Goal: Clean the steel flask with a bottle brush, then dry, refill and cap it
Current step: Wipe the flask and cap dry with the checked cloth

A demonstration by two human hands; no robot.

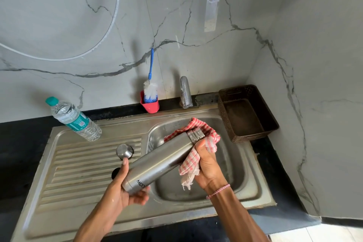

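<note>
A sealed water bottle (74, 119) stands at the left end of the drainboard, and the flask's steel cap (124, 151) sits on the ribs nearer the basin. The left hand (121, 188) cups the flask (159, 161) at its base, fingers curled under it and thumb laid up its side. The flask is held in the air over the sink (176, 216), tilted, mouth end up and to the right. Behind it, the brush (150, 88) stands parked in a red cup (151, 107) beside the tap (185, 92), so scrubbing looks finished. The right hand (208, 167) grips a checked cloth (210, 137) wrapped round the flask's neck. A brown basket (224, 116) sits at the far right.

This looks like step 2, drying. Next, I judge, the cloth should work down the body while the left hand turns the flask. After that the cloth goes down, and both hands are needed to open the bottle and pour.
</note>
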